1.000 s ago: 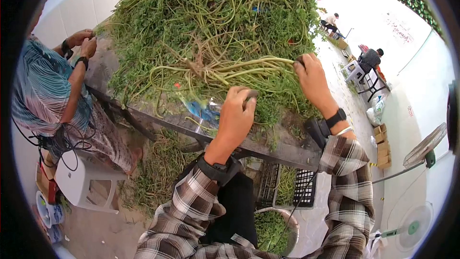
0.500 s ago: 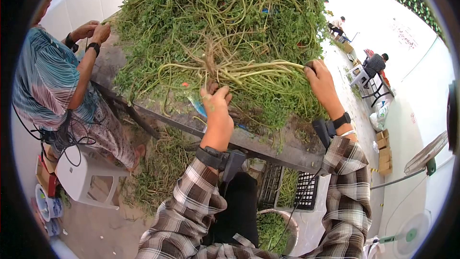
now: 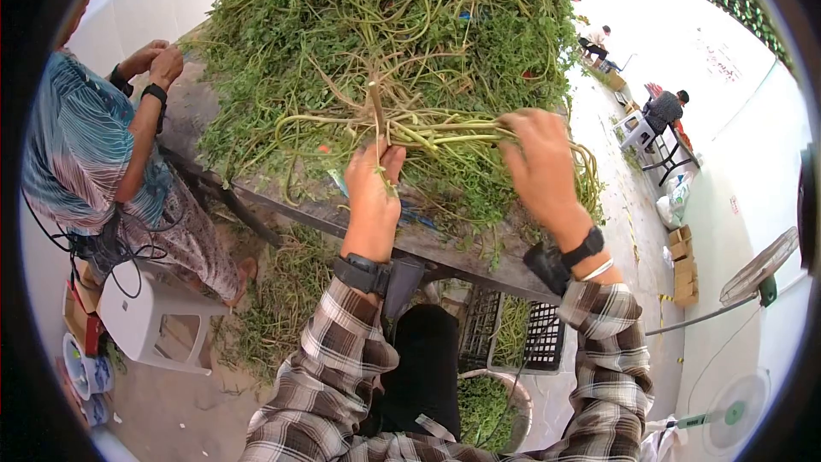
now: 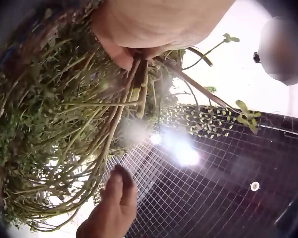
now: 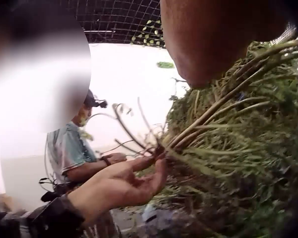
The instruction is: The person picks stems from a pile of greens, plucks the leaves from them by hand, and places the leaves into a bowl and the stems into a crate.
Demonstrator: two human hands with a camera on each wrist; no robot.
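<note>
Long green stems [image 3: 453, 127] with pale roots [image 3: 376, 107] lie across the front of a leafy plant heap [image 3: 342, 43]. At their root end, my left hand [image 3: 374, 197] pinches the cluster; the left wrist view shows thumb and fingers [image 4: 124, 57] closed round the stem bases [image 4: 139, 84]. My right hand [image 3: 547, 175] is over the stems farther right, its fingers extended and thumb apart. In the left wrist view that right hand [image 4: 109, 208] appears beside the curving stems, not closed round them. The right wrist view shows the left hand [image 5: 121, 186] at the root cluster.
A person in a patterned shirt [image 3: 94, 145] stands at the left of the dark table [image 3: 299, 210]. Below are a white stool [image 3: 150, 316], black crates [image 3: 543, 338] and a tub of greens [image 3: 483, 411]. Fans [image 3: 735, 411] stand at right.
My left hand has moved up and left to the root end and taken hold there. My right hand has left the stems' far end and moved left along them, its fingers loosened.
</note>
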